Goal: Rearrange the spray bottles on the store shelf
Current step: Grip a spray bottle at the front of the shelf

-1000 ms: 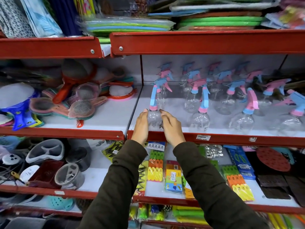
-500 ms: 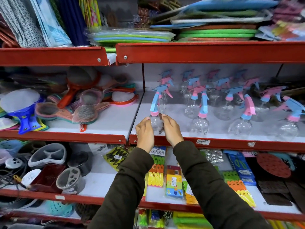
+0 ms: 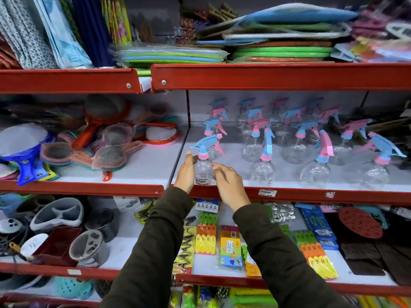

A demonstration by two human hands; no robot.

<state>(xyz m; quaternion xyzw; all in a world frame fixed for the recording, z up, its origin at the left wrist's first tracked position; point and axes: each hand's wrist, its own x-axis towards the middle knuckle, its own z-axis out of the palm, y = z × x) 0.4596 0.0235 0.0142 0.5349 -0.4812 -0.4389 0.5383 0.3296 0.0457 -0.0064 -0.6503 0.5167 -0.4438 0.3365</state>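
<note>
Two hands flank one clear spray bottle [image 3: 203,168] at the near left corner of the middle shelf [image 3: 289,193]. Left hand [image 3: 185,173]: fingers extended, flat against the bottle's left side, touching or nearly so; not closed round it. Right hand [image 3: 229,185]: fingers loosely curled and apart, tips just beside the bottle's right shoulder, a small gap visible; holding nothing. Bottle stands upright, long axis vertical, between the two hands, pink collar and blue trigger head [image 3: 205,142] on top, nozzle pointing left. Left hand is the nearer of the two. Judgement: bottle looks set down, or about to be gripped; either way it lies directly between the palms. Further right and far along the shelf, more spray bottles [image 3: 262,167] stand in loose rows, trigger heads facing mixed ways.
</note>
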